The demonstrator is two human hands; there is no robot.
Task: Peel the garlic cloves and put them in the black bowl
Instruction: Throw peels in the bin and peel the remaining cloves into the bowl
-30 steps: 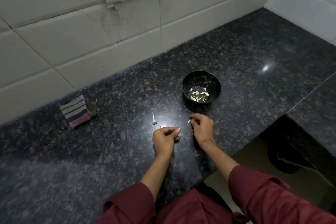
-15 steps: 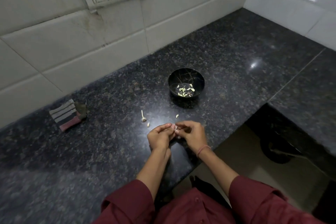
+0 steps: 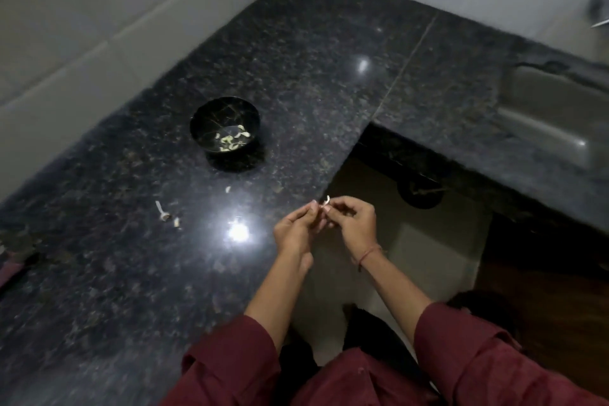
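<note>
Both left hand (image 3: 293, 235) and right hand (image 3: 357, 224) still pinch one garlic clove (image 3: 327, 200), now farther from the scraps (image 3: 163, 211).

- Both hands, left hand (image 3: 295, 231) and right hand (image 3: 354, 224), pinch one garlic clove (image 3: 326, 201) together.
- The black bowl (image 3: 225, 129) on the counter (image 3: 296, 75) holds peeled cloves (image 3: 231, 139).

1 s ago the left hand (image 3: 293, 234) & right hand (image 3: 357, 224) were apart, low on the desk (image 3: 296, 75). Now they've met, fingertips of both pinching the garlic clove (image 3: 326, 202), pale sliver sticking up btwn them. Both have drawn back to the desk's front edge, right one over the floor. So the black bowl (image 3: 225, 128) now sits farther ahead-left of them. View swung right: sink (image 3: 553, 115) now shows, far right of the hands.
</note>
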